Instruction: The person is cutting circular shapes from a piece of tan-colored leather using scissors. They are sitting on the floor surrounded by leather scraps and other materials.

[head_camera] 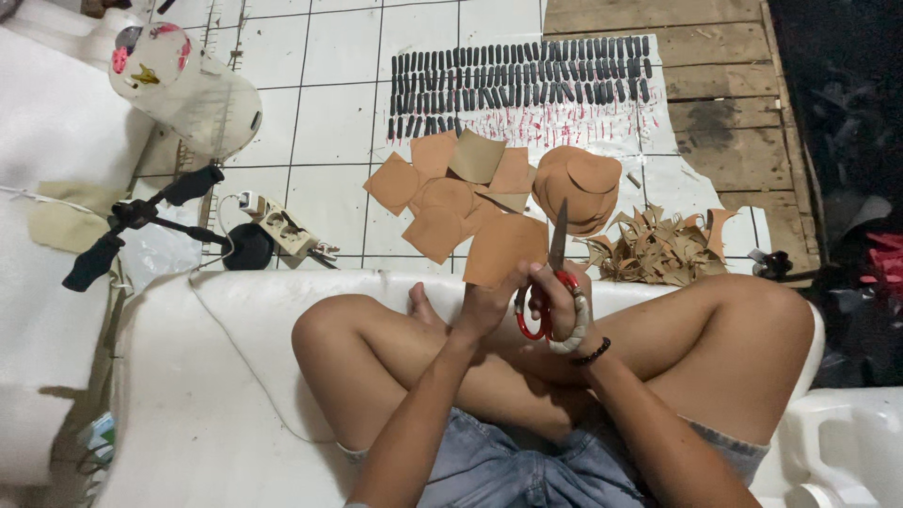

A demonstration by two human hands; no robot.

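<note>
The left hand pinches a thin, floppy tan leather sheet by its lower edge, while the right hand is clenched around red-handled scissors.

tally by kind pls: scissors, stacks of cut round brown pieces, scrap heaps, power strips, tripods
Scissors, in the right hand: 1
Stack of round brown pieces: 1
Scrap heap: 1
Power strip: 1
Tripod: 1
Total: 5

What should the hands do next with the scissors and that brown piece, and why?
Probably close the red-handled scissors into the tan square sheet. The right hand holds them blade-up at the sheet's edge, the left hand steadies it, and a stack of tan cut circles lies beyond.
</note>
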